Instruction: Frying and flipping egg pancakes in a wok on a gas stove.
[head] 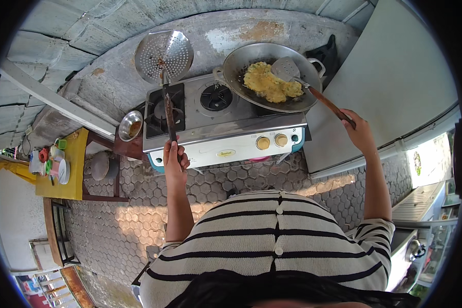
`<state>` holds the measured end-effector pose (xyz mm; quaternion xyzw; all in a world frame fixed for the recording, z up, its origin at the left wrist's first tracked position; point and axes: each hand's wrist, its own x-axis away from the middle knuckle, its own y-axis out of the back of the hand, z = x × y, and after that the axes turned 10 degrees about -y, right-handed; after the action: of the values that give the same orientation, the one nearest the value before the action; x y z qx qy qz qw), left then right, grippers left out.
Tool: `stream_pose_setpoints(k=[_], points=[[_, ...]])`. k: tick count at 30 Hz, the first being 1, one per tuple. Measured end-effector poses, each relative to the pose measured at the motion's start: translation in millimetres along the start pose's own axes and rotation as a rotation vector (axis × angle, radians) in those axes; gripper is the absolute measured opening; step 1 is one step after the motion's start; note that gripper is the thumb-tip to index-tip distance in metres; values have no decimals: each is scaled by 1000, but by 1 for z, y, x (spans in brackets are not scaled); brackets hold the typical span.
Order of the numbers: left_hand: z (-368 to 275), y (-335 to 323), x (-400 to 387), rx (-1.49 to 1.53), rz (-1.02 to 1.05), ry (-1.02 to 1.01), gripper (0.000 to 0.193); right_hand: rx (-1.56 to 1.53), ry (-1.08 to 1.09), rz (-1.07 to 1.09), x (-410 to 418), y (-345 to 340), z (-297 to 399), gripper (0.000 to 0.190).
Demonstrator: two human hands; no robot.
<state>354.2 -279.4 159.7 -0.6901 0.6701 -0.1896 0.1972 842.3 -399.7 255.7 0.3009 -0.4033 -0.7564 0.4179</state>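
My left hand [175, 158] grips the long handle of a perforated metal skimmer [177, 54]. Its round head, with brown bits stuck near the handle joint, is over the left rear of the gas stove [194, 129]. In my right hand [356, 129] is the wooden handle of a slotted metal spatula [286, 68]. The spatula's blade lies against the right side of a yellow omelette-like fried mass [267, 85]. That food sits inside a two-handled metal wok [250, 54] on the stove's right side.
A small metal bowl [130, 126] with brownish contents stands left of the stove. Further left, a yellow-topped table [72, 169] holds stacked plates [64, 172] and containers. A large pale panel [381, 88] rises close on the right. A black plastic bag [325, 54] lies behind the wok.
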Motion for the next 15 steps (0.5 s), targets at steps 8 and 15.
stream_pose_setpoints(k=[8,15], points=[[-6,-4,-1,27,-56,-20,22,-82,-232,294,-24,-23,32,29],[-7,5,1,35,-57,-31,22,-50,-220,312,-28,-18,46,28]])
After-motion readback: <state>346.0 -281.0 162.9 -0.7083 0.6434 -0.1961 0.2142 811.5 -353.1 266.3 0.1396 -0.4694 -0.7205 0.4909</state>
